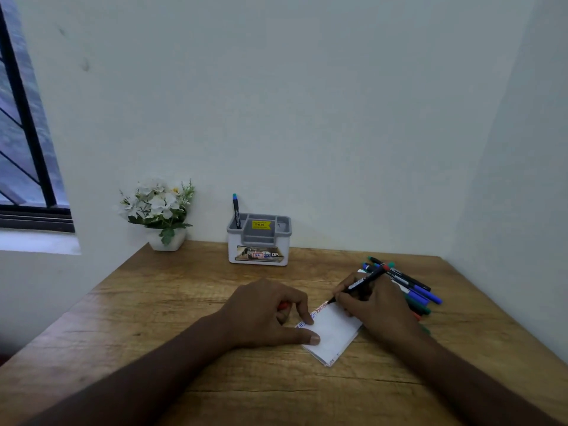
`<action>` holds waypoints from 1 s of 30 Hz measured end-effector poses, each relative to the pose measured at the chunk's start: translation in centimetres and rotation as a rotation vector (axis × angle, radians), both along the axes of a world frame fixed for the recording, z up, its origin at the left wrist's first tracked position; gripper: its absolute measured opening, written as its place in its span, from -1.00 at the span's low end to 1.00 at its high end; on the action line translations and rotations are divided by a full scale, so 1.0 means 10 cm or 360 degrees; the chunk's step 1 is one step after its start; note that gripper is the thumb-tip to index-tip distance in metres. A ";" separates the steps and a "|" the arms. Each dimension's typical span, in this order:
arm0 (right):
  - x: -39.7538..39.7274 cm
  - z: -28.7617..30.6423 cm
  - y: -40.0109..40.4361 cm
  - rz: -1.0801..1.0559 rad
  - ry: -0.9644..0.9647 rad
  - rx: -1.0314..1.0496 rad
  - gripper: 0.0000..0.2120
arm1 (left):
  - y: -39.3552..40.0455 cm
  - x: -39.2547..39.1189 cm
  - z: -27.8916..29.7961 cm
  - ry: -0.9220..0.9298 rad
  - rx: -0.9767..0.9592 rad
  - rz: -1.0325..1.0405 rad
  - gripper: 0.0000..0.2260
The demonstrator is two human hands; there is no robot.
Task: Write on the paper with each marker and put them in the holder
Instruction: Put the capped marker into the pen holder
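A small folded white paper (pixel 333 333) lies on the wooden table (pixel 159 302), with blue and red writing along its far edge. My right hand (pixel 378 305) grips a black marker with a red end (pixel 358 284), its tip touching the paper's far corner. My left hand (pixel 264 312) presses the paper's left edge with thumb and finger, and a red cap (pixel 283 305) shows inside its curled fingers. A white and grey holder (pixel 258 241) stands by the wall with one blue-ended marker (pixel 236 210) upright in its left compartment. Several loose markers (pixel 412 287) lie behind my right hand.
A white pot of white flowers (pixel 161 210) stands at the back left corner of the table. Walls close the table at the back and right. A window with black bars (pixel 24 133) is at the left.
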State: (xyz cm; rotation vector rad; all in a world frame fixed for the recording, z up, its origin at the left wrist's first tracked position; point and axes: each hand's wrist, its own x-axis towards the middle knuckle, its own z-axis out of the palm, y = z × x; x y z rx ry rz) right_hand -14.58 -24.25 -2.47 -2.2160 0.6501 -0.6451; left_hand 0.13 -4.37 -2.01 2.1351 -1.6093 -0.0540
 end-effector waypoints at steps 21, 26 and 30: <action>-0.02 0.04 0.02 0.0005 0.0017 0.0039 -0.93 | -0.03 0.02 -0.02 -0.0028 0.0015 -0.0017 -0.62; -0.01 0.03 0.03 0.0018 0.0018 0.0041 -0.94 | -0.04 0.02 -0.02 -0.0038 0.0009 -0.0026 -0.62; 0.01 0.02 0.00 0.0004 0.0021 0.0082 -0.82 | -0.05 0.03 -0.03 -0.0078 0.0008 -0.0026 -0.64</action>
